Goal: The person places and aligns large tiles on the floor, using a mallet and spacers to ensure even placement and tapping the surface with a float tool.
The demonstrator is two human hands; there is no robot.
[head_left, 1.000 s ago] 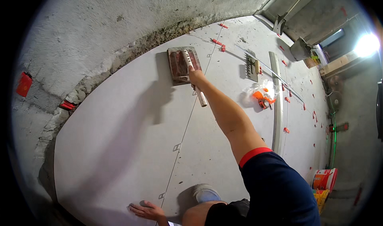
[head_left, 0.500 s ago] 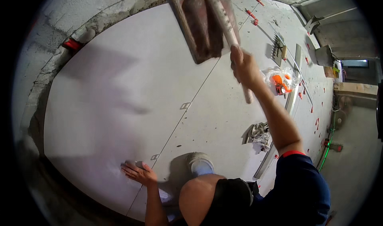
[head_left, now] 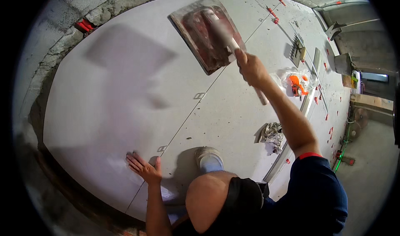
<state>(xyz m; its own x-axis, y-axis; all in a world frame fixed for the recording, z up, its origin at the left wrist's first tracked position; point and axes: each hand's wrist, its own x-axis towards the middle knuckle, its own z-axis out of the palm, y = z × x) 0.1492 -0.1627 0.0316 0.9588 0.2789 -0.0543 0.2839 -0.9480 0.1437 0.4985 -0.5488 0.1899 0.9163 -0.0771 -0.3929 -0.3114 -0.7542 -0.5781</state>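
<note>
My right hand grips the pale handle of a rectangular float with a stained red-brown back. The float appears raised over the large white tiles, its shadow lying apart from it to the left. My left hand rests flat, fingers spread, on the tile at lower left, beside a seam with small flat clips. My knee and a pale shoe are below. A crumpled cloth lies beside my right forearm.
Rough wall edge curves along left and top. Rightward lie a notched trowel, an orange tape measure on plastic, a long metal straightedge, scattered red clips and a grey bucket. A green laser line marks the right wall.
The float has come up off the tile and looms larger, its shadow separating from it. The view has shifted, bringing the cloth into sight; my left hand stays flat on the tile.
</note>
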